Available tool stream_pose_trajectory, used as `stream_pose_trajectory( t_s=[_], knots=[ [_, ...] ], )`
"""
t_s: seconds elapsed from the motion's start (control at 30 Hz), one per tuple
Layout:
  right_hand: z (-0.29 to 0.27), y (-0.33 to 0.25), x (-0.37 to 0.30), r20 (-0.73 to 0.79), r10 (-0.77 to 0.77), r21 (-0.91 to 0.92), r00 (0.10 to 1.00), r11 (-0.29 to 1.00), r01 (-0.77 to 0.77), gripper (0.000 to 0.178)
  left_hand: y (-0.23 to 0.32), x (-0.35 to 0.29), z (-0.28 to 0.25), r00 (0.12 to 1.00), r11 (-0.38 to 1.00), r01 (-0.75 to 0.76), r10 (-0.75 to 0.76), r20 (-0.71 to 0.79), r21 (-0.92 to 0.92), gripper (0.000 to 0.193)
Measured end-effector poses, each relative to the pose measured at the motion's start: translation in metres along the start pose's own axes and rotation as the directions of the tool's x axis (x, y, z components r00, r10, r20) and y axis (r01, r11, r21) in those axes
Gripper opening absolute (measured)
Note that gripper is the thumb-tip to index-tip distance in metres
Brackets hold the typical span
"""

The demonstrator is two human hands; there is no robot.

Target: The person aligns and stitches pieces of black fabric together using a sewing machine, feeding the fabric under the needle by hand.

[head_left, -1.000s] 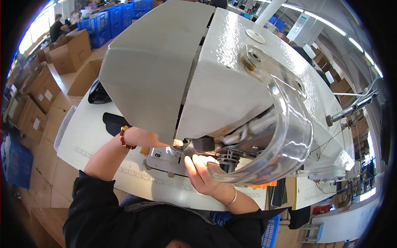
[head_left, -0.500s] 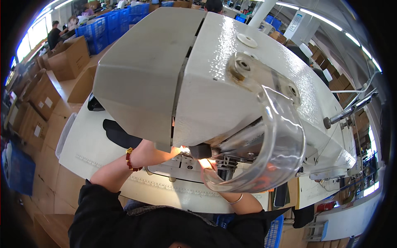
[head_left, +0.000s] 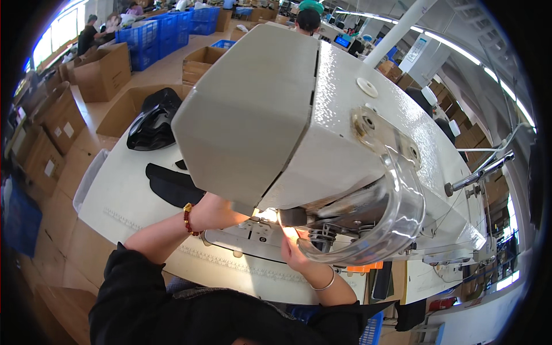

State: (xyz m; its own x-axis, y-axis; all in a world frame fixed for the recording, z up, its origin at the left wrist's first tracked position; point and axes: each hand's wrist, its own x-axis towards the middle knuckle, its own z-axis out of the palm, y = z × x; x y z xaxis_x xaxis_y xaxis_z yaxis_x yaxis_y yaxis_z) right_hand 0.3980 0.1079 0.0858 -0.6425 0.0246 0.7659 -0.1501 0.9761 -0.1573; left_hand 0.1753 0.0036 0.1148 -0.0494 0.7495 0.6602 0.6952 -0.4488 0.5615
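Big white sewing machine (head_left: pixel 322 115) fills most of the view, sitting on a white table (head_left: pixel 121 201). Left hand (head_left: pixel 215 211), red bead bracelet on the wrist, is tucked under the machine's head right by the lit needle spot. Right hand (head_left: pixel 293 253) comes up just right of it, fingers at the same bright spot, partly behind the clear curved guard (head_left: pixel 397 213). Left of the machine lie black fabric pieces (head_left: pixel 169 184), and farther back a black bundle (head_left: pixel 152 121). Cardboard boxes (head_left: pixel 103 69) stand well off to the machine's left.

Left hand (head_left: pixel 215 211) and right hand (head_left: pixel 294 253) close together (fingertips hidden), forearms angled inward.
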Motion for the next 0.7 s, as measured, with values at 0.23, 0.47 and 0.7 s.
stream_pose_trajectory(
  t_s=[0.23,0.47,0.7],
  knots=[
    [-0.013,-0.013,-0.002,0.037,0.031,-0.325,0.999,0.945,-0.018,0.046,-0.053,0.010,-0.024,0.996,0.946,0.094,-0.091,0.025,-0.310,0.033],
    [-0.057,-0.036,0.022,-0.088,-0.041,-0.427,0.995,0.904,-0.001,0.026,-0.023,0.019,-0.101,0.989,0.989,0.105,-0.093,0.117,-0.102,0.032],
    [-0.091,-0.045,0.007,-0.318,0.101,-0.353,0.943,0.910,-0.216,0.019,-0.046,-0.051,-0.141,0.978,0.538,0.083,-0.207,0.036,0.839,0.019]
  ],
)
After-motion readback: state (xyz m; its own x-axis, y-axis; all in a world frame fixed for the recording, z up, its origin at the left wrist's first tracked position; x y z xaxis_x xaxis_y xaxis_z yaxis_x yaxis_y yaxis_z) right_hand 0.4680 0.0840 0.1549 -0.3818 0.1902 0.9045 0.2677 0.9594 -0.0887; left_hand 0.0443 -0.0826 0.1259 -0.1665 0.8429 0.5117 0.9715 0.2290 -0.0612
